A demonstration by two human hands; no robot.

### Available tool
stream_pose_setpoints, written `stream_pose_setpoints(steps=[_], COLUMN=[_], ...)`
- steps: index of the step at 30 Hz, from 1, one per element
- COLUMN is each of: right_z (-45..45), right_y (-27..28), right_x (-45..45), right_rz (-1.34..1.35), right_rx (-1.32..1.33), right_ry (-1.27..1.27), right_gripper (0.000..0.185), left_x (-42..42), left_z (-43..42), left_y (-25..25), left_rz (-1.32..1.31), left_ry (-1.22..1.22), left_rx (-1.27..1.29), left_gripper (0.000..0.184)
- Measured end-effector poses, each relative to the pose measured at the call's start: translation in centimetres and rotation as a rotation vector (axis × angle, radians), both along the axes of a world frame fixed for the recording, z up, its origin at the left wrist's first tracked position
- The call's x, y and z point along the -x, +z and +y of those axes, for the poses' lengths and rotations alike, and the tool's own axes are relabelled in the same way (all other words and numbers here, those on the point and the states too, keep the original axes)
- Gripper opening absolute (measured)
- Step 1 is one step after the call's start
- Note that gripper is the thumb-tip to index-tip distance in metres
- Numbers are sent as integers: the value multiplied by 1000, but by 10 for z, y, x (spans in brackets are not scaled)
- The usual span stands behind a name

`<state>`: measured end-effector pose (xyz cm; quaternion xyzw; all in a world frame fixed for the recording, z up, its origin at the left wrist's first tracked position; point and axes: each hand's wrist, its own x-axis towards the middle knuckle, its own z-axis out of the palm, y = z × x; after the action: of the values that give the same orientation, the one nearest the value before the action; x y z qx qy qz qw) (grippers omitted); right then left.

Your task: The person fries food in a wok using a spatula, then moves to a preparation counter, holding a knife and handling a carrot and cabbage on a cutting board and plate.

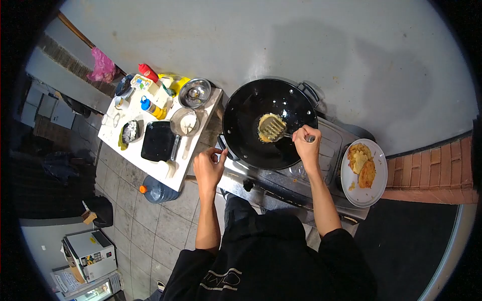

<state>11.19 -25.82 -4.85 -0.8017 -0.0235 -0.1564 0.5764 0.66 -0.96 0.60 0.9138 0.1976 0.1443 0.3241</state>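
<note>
My right hand [306, 143] is closed round the handle of a slotted turner [272, 129]. The turner's metal blade lies on a small golden patty [262, 134] in the black wok [251, 103], covering most of it. Oil glistens around the patty. My left hand [208, 168] is at the wok's near-left side, close to its loop handle [228, 148]. Its fingers and thumb are curled together; whether they grip or touch the handle, I cannot tell. The wok sits on a metal stove [321, 150].
Right of the stove, a white plate [376, 188] holds fried patties [361, 160]. On the left, a white table [155, 169] carries a black square pan [157, 140], metal bowl [195, 93], bowl of white powder [186, 122], and bottles. A water jug [161, 189] stands on the floor below.
</note>
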Motion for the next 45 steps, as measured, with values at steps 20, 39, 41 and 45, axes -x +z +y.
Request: stream_pose_setpoints(steps=[20,39,41,45], right_z=[6,4,7,10], right_y=[18,32,25,10], right_x=[20,0,-5,-9], right_rz=[55,122,-3,-9], right_rx=[-122,-158,-173,-105], right_ry=[46,-37,-26,-55], right_gripper=[24,24,24,21], left_x=[1,1,1,0], left_z=[4,4,4,4], left_y=[6,1,2,3], left_rz=[53,-33,-25,-7], left_ry=[-12,-42,-38,-28], left_rx=[12,7,15,27], left_gripper=[27,25,25,25])
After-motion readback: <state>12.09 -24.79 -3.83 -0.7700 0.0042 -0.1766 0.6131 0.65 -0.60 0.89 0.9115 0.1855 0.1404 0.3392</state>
